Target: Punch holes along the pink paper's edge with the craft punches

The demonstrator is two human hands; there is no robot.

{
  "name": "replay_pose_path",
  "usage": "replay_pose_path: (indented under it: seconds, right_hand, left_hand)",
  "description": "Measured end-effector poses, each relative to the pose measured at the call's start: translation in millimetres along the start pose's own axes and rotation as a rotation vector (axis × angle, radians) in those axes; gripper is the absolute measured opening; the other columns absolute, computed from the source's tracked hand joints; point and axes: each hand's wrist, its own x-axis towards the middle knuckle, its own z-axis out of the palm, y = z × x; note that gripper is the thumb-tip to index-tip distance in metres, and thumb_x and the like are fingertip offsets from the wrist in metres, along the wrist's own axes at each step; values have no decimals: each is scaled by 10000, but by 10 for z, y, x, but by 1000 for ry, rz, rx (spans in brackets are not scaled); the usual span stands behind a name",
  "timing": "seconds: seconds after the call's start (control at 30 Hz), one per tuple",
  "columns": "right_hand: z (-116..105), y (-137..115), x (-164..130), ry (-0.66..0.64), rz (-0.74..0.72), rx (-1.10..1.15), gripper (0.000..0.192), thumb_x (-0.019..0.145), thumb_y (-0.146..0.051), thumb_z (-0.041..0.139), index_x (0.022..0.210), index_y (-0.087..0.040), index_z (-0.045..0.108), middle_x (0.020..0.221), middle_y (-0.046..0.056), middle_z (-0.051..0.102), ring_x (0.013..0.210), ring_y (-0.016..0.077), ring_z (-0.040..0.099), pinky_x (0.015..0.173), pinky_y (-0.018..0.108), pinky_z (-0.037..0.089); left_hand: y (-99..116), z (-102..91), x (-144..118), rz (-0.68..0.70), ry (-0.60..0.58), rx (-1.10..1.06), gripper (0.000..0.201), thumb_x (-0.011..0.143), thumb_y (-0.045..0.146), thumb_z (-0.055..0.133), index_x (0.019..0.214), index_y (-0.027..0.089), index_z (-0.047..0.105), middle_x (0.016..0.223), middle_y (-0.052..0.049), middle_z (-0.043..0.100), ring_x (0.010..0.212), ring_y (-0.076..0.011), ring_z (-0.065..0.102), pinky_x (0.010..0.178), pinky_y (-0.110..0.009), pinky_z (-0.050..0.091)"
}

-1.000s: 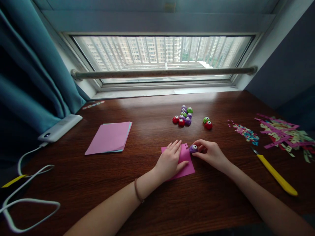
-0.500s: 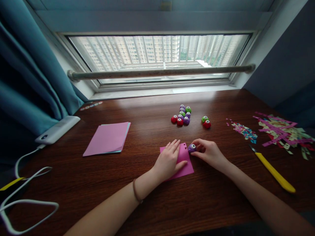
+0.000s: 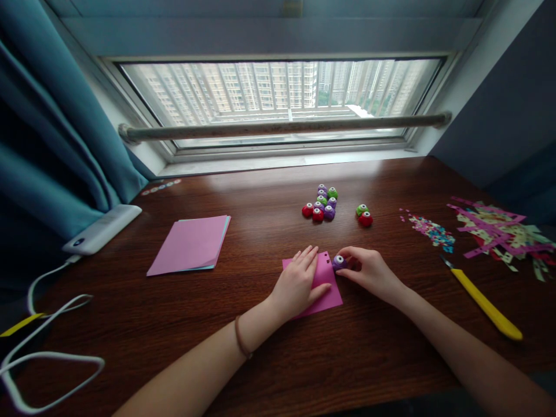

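Observation:
My left hand [image 3: 297, 284] lies flat with fingers stretched over a pink sheet of paper [image 3: 328, 295], pressing it to the desk. Small punched holes show near the sheet's upper right corner. Between the thumb and fingers of my right hand [image 3: 369, 271] is a purple craft punch [image 3: 339, 262] with a white-ringed button, set at the sheet's right edge. Beyond my hands stands a cluster of purple, green and red craft punches [image 3: 321, 201]. A green punch [image 3: 362, 209] and a red punch [image 3: 365, 219] sit together to the right of it.
A stack of pink and blue paper [image 3: 191, 243] lies at left, near a white power bank [image 3: 103, 229] with a white cable [image 3: 52, 354]. At right are paper confetti [image 3: 432, 231], cut paper strips [image 3: 499, 231] and a yellow-handled craft knife [image 3: 486, 304], its blade pointing away.
Almost nothing differs. My right hand and the purple punch stay at the paper's edge, with at most a tiny shift; my left hand keeps its place on the sheet.

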Motion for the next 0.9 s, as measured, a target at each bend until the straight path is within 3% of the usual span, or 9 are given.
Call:
replay_pose_path:
  seconds: [0.3,0.7,0.9]
  right_hand:
    - [2,16,25,-23,54,92,245,709,-273,673,926,-186,600,848,-11,624,702,100,578,628,199,463]
    - [42,-10,-10,-26,-90,-131,219,690,-246,701,858,-164,587,799,10,561,689,110,520,628,234,425]
    - [41,-34,-21,-67,-152,-83,143,763,-228,634,899,-187,619,872,17,551,709,99,515,673,231,435]
  left_hand:
    - [-21,21,-7,0,12,-1,663,809,467,521,1301,50,369,1379,-189,377,1310,-281,303,1077,-450,304]
    - [-17,30,-17,7,31,30,688,804,497,509,1303,48,360,1389,-193,360,1320,-296,275,1068,-477,297]
    - [-12,19,-9,-1,8,56,696,801,504,506,1297,35,370,1395,-196,347,1325,-305,261,1077,-471,276]
